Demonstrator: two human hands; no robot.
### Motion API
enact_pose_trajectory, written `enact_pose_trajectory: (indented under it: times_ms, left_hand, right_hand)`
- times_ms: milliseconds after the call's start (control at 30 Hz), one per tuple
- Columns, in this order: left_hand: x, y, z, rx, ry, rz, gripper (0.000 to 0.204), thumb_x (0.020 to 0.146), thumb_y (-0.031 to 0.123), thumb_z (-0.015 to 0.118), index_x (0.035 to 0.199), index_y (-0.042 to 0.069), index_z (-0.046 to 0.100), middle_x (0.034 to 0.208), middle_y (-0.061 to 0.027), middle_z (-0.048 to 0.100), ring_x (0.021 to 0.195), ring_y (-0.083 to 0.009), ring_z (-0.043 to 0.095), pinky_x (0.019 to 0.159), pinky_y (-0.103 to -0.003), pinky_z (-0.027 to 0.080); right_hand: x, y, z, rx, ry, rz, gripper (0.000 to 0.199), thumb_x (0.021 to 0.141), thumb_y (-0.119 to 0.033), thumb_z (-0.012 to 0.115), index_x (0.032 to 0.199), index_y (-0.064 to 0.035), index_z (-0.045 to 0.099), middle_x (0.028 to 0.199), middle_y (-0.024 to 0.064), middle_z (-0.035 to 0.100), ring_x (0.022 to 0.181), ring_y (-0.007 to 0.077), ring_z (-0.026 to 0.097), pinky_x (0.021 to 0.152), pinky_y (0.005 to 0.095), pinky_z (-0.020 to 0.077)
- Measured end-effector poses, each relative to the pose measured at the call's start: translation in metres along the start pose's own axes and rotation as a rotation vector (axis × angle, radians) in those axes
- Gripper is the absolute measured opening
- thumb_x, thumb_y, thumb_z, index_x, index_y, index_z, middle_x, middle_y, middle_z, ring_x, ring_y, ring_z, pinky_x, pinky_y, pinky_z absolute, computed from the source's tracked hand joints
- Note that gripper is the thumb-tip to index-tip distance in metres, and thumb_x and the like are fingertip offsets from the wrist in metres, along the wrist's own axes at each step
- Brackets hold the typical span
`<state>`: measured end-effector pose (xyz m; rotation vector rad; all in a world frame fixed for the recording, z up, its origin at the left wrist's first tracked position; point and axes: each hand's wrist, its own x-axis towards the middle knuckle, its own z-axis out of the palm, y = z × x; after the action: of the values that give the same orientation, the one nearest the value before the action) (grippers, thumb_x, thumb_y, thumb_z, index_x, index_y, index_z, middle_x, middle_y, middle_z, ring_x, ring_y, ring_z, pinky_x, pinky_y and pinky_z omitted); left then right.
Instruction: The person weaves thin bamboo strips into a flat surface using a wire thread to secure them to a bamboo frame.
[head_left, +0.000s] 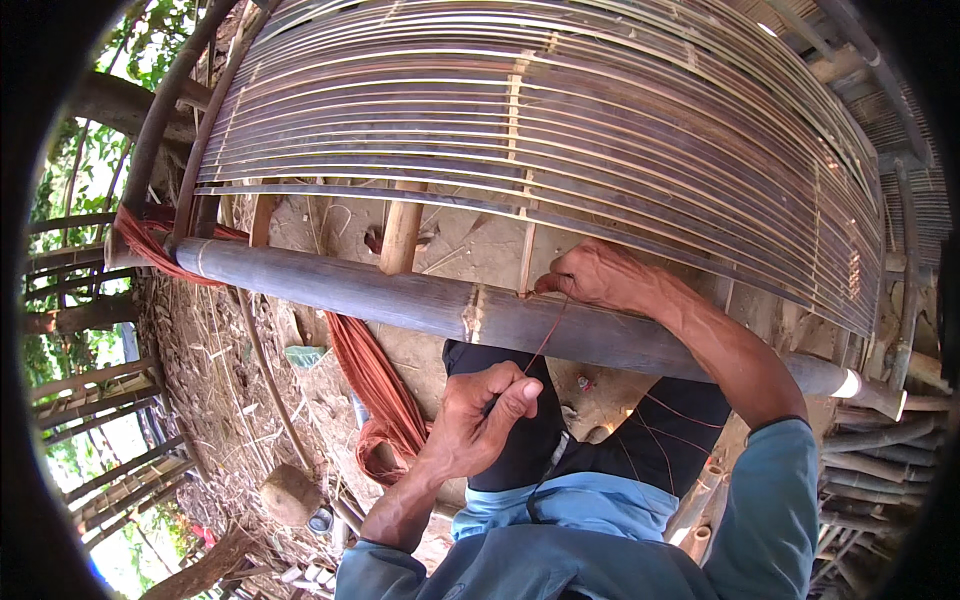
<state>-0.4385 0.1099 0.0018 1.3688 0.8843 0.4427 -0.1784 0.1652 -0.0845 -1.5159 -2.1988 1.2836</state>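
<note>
A thin reddish cord [548,338] runs taut between my hands. My left hand [487,412] is closed in a fist on its lower end, below a thick dark bamboo pole [330,287]. Above the pole, my right hand [603,276] pinches the cord's upper end beside a narrow bamboo strip [528,250]; its fingertips partly hide the spot where strip and pole meet. That strip rises from the pole to a wide panel of thin, spaced bamboo slats [430,110]. Several loose reddish strands [655,432] hang over my dark-clothed leg.
An orange-red cloth [372,375] hangs below the pole, and more is tied at its left end. A short bamboo post [402,228] stands between pole and slats. A rounded tan object [290,495] lies on the dirt ground at left. Stacked bamboo poles [872,470] lie at right.
</note>
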Motion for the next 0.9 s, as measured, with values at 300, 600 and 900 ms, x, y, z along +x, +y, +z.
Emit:
enact_pose_trajectory:
  times_ms: [300,600,900]
  left_hand:
    - [0.012,0.014,0.002,0.048,0.027,0.045,0.033,0.104,0.021,0.056,0.080,-0.002,0.063,0.067,-0.0074,0.059,0.062,-0.0127,0.054,0.059,-0.030,0.043]
    - [-0.066,0.068,-0.019,-0.110,0.199,0.214,0.033,0.102,0.025,0.058,0.083,-0.001,0.065,0.070,-0.0043,0.060,0.060,-0.0087,0.051,0.054,-0.028,0.041]
    - [-0.127,0.139,0.012,-0.178,0.162,0.659,0.032,0.103,0.023,0.057,0.077,0.004,0.056,0.066,-0.0035,0.052,0.060,-0.0159,0.045,0.067,-0.034,0.041]
  right_hand:
    - [0.020,0.050,0.028,-0.023,-0.026,-0.024,0.039,0.094,-0.037,0.063,0.093,0.0004,0.073,0.092,0.0263,0.070,0.086,0.0402,0.070,0.076,0.0479,0.0540]
    - [-0.057,-0.070,-0.025,0.191,0.159,0.033,0.038,0.090,-0.041,0.072,0.096,-0.0038,0.070,0.097,0.0155,0.071,0.090,0.0276,0.068,0.079,0.0386,0.0519]
    - [-0.072,-0.103,0.045,0.216,0.533,-0.591,0.047,0.095,-0.042,0.069,0.072,-0.0038,0.056,0.070,0.0089,0.051,0.073,0.0250,0.052,0.072,0.0388,0.0435]
